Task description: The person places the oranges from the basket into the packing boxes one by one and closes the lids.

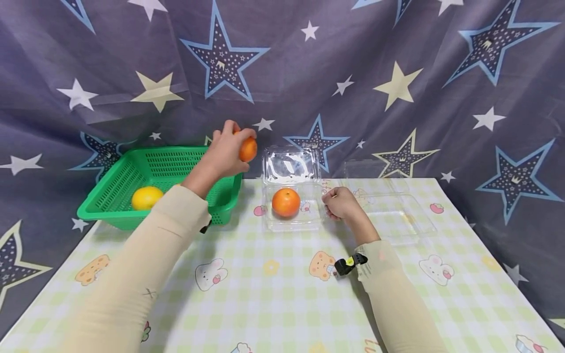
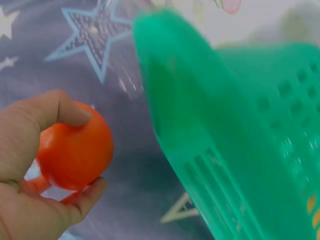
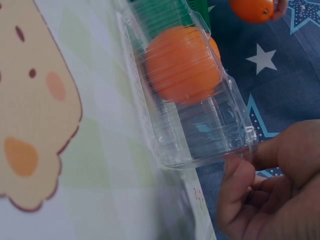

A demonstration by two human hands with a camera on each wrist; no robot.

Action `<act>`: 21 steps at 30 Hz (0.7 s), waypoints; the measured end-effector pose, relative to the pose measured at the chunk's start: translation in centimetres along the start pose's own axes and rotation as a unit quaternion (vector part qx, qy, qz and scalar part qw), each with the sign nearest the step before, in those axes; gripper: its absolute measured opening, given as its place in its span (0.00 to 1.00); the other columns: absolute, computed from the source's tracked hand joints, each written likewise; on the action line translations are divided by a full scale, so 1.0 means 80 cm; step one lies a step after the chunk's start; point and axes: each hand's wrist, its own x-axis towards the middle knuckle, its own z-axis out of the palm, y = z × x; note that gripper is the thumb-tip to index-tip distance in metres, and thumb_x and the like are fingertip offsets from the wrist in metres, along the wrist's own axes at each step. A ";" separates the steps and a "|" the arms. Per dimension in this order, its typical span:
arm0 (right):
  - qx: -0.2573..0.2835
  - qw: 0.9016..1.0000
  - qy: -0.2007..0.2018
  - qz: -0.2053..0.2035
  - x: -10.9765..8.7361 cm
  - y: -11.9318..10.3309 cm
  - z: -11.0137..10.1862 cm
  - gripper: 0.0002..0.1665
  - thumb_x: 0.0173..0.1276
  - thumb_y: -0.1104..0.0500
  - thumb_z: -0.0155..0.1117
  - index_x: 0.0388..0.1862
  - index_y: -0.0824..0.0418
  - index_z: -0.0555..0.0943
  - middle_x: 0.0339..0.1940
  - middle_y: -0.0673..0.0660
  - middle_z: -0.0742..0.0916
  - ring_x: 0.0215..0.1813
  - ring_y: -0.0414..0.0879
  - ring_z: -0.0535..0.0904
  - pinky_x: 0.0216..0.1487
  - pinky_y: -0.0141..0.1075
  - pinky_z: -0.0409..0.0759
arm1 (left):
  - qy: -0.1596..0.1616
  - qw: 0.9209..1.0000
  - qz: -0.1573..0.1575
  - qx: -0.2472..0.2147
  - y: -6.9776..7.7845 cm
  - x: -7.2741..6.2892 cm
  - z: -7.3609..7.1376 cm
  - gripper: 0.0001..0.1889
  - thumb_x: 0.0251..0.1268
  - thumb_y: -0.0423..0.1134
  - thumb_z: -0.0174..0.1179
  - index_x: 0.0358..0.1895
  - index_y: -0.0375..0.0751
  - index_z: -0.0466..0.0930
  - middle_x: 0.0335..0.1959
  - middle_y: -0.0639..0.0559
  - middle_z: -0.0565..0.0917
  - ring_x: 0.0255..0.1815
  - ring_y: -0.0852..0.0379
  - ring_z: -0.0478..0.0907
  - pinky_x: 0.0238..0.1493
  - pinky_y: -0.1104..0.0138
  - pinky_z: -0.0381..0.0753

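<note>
My left hand (image 1: 227, 149) grips an orange (image 1: 248, 149) in the air beside the right rim of the green basket (image 1: 150, 156). In the left wrist view the thumb and fingers curl round this orange (image 2: 80, 150). A second orange (image 1: 286, 202) sits in the left part of a clear plastic box (image 1: 293, 226), whose lid (image 1: 290, 164) stands raised at the back. At that box's right edge is my right hand (image 1: 342, 203); in the right wrist view its thumb and finger pinch the rim (image 3: 245, 150). A yellow fruit (image 1: 147, 198), perhaps a lemon, lies in the basket.
Another clear plastic box (image 1: 397, 215) lies open to the right of my right hand. The table (image 1: 273, 304) wears a checked cloth with cartoon prints. Behind its far edge hangs a dark curtain (image 1: 282, 73) with stars.
</note>
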 end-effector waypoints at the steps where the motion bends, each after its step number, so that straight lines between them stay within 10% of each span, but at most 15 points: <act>1: 0.000 1.000 0.000 0.001 0.000 0.000 0.000 0.15 0.80 0.63 0.51 0.53 0.75 0.74 0.22 0.55 0.77 0.17 0.40 0.70 0.18 0.30 0.68 | -0.001 1.000 0.003 -0.001 0.006 0.000 0.003 0.39 0.50 0.34 0.76 0.69 0.54 0.72 0.67 0.37 0.60 0.56 0.34 0.61 0.51 0.46 0.79; 21: 0.003 1.000 -0.002 0.001 0.003 0.003 0.000 0.12 0.80 0.62 0.51 0.50 0.73 0.74 0.21 0.56 0.77 0.18 0.41 0.71 0.20 0.32 0.68 | -0.059 0.994 0.090 -0.017 0.098 -0.017 0.074 0.39 0.51 0.36 0.79 0.69 0.58 0.75 0.69 0.43 0.63 0.57 0.38 0.65 0.50 0.51 0.83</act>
